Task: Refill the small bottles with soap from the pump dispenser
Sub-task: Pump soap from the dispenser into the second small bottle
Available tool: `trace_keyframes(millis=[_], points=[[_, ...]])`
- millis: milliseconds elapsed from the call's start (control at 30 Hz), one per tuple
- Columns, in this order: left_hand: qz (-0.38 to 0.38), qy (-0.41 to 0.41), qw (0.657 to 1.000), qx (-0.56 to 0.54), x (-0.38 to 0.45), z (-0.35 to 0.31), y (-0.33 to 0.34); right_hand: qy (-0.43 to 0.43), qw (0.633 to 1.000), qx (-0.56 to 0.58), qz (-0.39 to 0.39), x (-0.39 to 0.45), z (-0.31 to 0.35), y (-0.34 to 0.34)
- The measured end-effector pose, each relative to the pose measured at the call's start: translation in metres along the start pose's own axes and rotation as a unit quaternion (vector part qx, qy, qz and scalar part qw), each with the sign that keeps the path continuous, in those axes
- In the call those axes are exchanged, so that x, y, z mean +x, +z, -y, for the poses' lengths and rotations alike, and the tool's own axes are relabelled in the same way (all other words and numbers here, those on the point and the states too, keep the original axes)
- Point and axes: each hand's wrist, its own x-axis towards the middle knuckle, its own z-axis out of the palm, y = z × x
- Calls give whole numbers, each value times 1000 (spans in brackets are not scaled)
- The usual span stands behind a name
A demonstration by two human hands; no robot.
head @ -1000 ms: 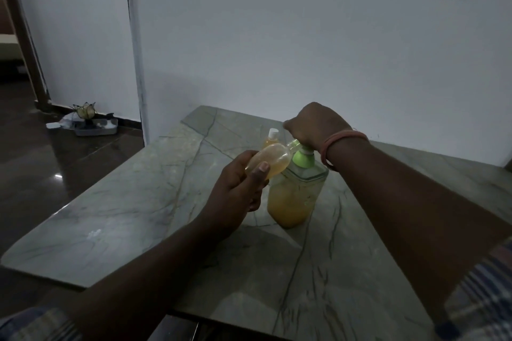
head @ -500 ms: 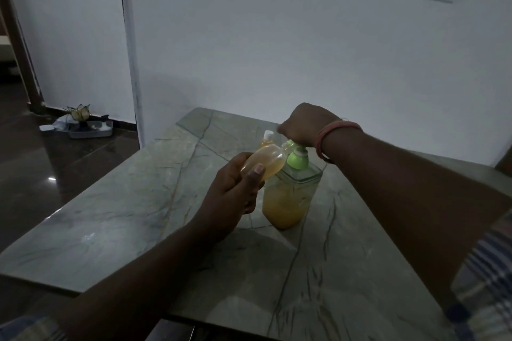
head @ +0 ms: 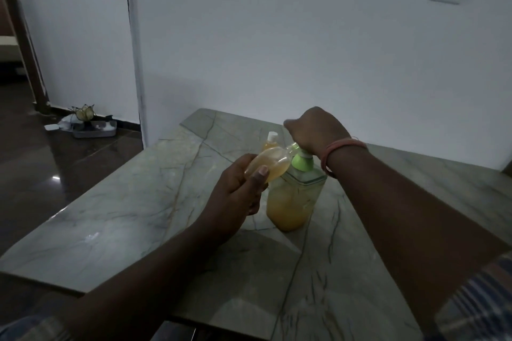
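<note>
While the room is dim, I can see from the head view that the small bottle (head: pixel 270 164) lies tilted in my left hand (head: pixel 238 194), its long axis running from lower left up to the right, with the mouth end pointing at the green pump head of the dispenser (head: pixel 294 196). The bottle is clear and holds amber soap. My left hand grasps it round the lower body, thumb across the near side and fingers curled behind; the bottle's base is hidden in that grip. Its neck and mouth are hard to make out where they meet the nozzle, so I cannot tell whether they touch.

The dispenser stands upright near the middle of the marble table (head: pixel 110 224), toward its far edge, its clear square body partly filled with the same amber liquid. My right hand (head: pixel 315 129) sits on top of the pump, fingers curled down over it, covering the plunger top; a pink band (head: pixel 342 151) circles that wrist.

A second small bottle (head: pixel 271 141) with a white cap stands upright just behind the held one, mostly hidden by it. Both sleeves are cut off at the bottom corners of the view.
</note>
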Motion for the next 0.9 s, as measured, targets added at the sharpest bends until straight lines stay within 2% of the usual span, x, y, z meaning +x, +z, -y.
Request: trace_keyframes(millis=[200,367,600,733,900], points=[[1,-4,1000,-14,-2,-2,2,-4,997,-39,62,-3,8,-12],[0,2,1000,-4,1,1,1,6,999,-33,32,2,5,-1],[4,0,1000,-4,0,0,2,-20,997,-60,46,-1,10,-11],[-5,-1,1000,1,3,2,1,15,1000,-12,15,2,2,1],[-5,-12,1000,-5,0,0,2,-3,997,-26,66,1,6,-9]])
